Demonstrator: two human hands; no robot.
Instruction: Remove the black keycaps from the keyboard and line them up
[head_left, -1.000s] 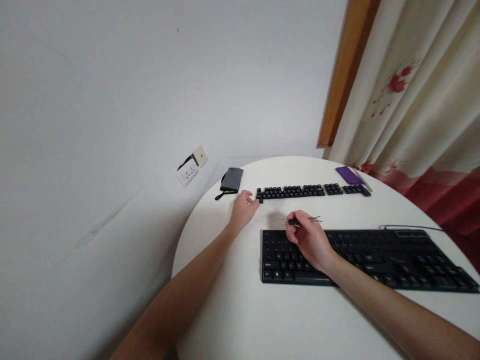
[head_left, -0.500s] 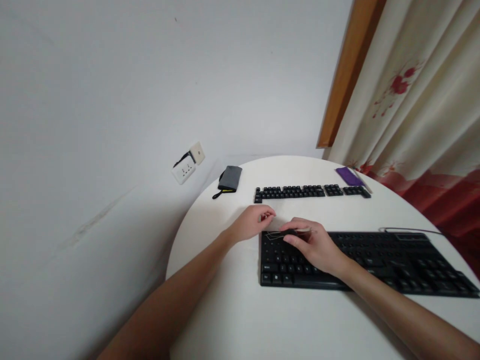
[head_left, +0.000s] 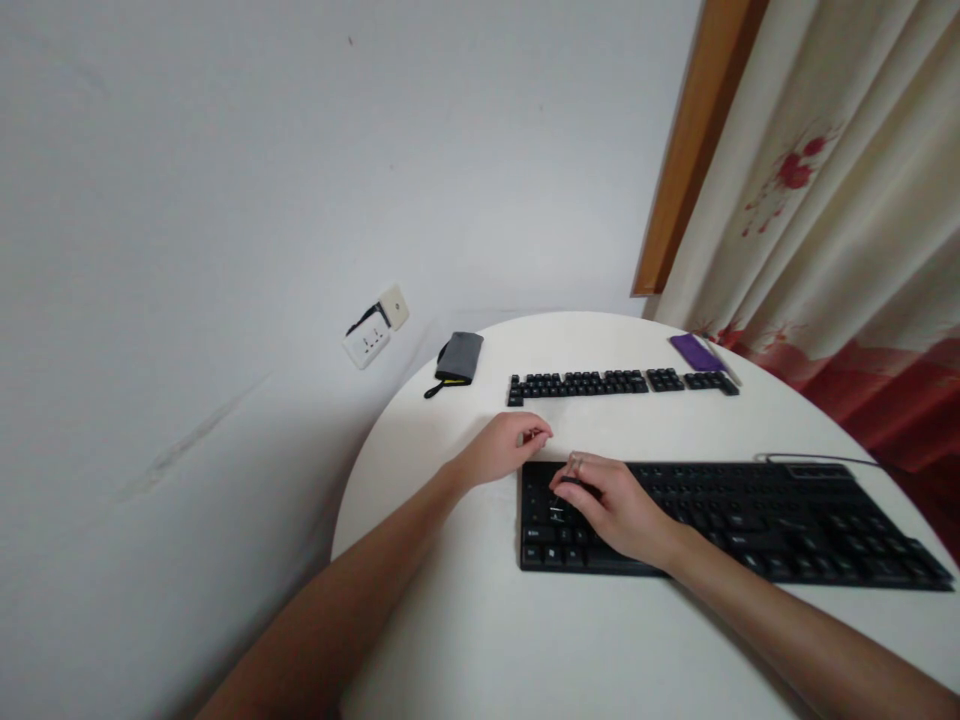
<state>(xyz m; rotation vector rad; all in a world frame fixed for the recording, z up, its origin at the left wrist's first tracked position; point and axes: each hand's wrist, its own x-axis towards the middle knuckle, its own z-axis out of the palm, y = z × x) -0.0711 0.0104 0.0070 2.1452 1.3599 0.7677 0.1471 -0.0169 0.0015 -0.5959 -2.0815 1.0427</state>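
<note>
A black keyboard (head_left: 739, 525) lies on the white round table (head_left: 480, 620), with bare patches in its upper left rows. Over that corner my right hand (head_left: 622, 510) is closed round a wire keycap puller (head_left: 575, 482) with a dark handle. Its thin wire ends point down at the keys; whether they grip a key is too small to tell. My left hand (head_left: 499, 447) rests by the keyboard's upper left corner, fingers curled and pinched together. What they hold, if anything, is hidden.
Loose black keycaps (head_left: 589, 385) stand in rows behind the keyboard. A grey pouch (head_left: 459, 357) lies at the back left and a purple cloth (head_left: 694, 352) at the back right. The wall socket (head_left: 367, 340) is left of the table; a curtain (head_left: 840, 250) hangs right.
My right hand has moved slightly left and toward me with the keycap puller, whose wires have swung from sideways to pointing down at the keys. My left hand has hardly moved.
</note>
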